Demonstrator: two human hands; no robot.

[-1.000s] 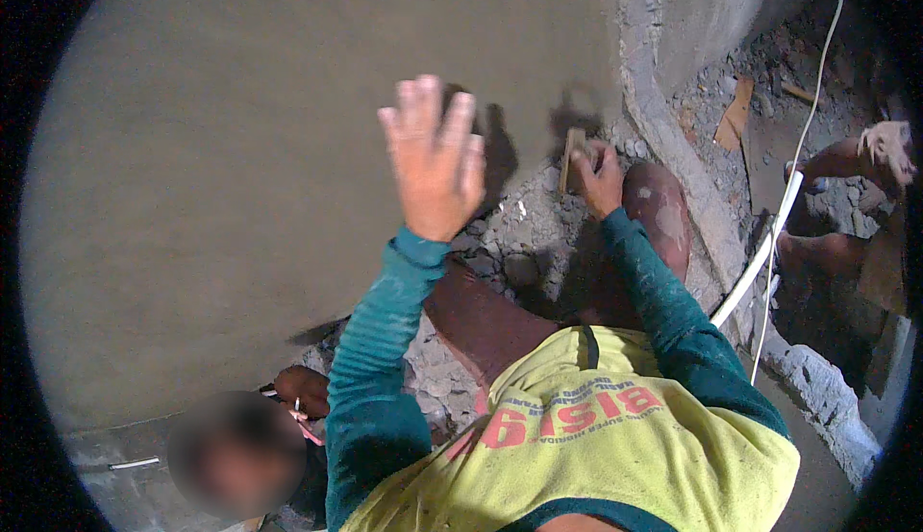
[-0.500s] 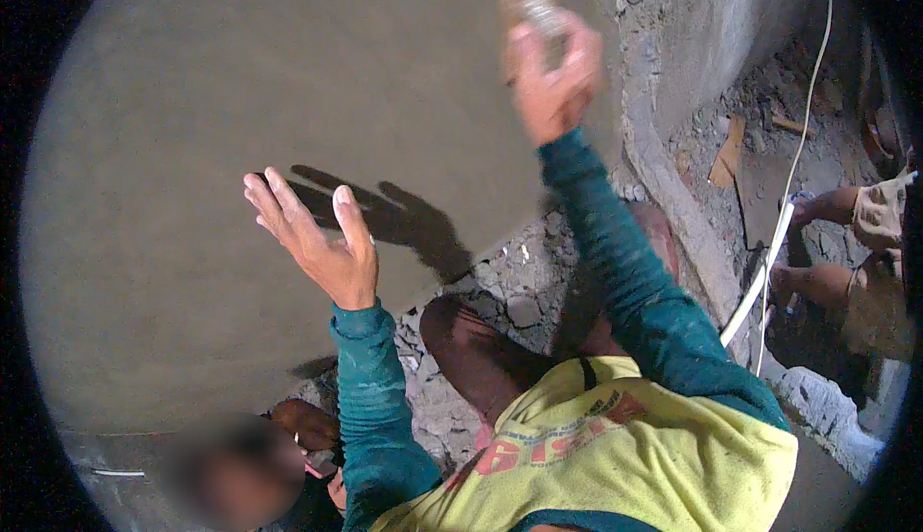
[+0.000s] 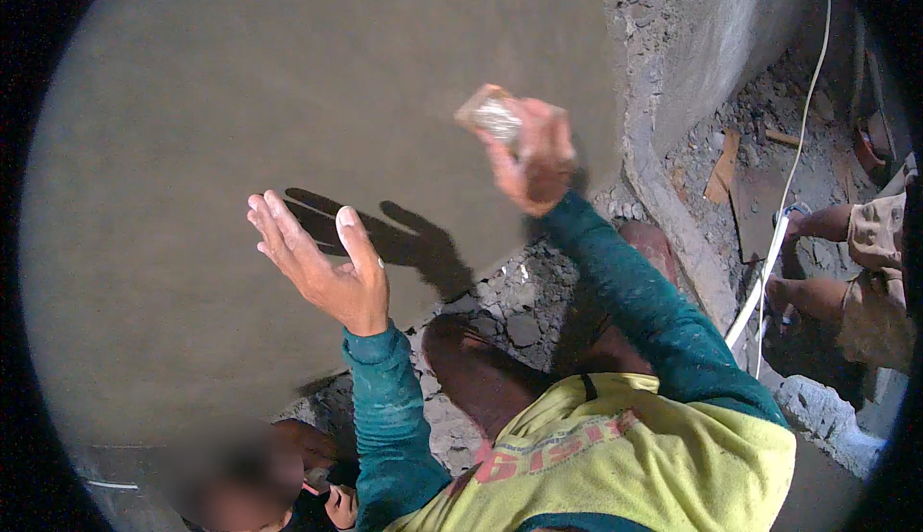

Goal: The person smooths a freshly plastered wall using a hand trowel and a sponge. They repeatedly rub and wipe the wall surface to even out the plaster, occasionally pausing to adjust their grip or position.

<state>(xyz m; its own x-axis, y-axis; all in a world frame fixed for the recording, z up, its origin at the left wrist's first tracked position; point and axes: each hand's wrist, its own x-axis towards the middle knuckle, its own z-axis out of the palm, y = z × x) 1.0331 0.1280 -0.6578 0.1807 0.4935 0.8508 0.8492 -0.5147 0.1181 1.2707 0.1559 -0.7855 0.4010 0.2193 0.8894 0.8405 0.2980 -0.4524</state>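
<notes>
My right hand (image 3: 538, 162), slightly blurred, is wrapped round a small tan block (image 3: 473, 109) with a pale, shiny middle; its exact kind is unclear. Hand and block are over the right part of a smooth grey plastered surface (image 3: 240, 71). I cannot tell whether the block touches it. To the left, my left hand (image 3: 332, 277) is raised with fingers stretched out and thumb apart, holding nothing. A dark shadow of a hand falls on the plaster beside it.
Broken rubble (image 3: 519, 292) lies around my knees. A rough concrete edge (image 3: 663, 176) runs down the right, with a white pipe (image 3: 758, 282) and a thin pale cable (image 3: 806, 119) beyond. One person's legs (image 3: 817, 292) show far right; another person (image 3: 240, 484) is lower left.
My right hand has come down toward me and a little left with the block, which has tilted. My left hand has shifted slightly down and right, still open.
</notes>
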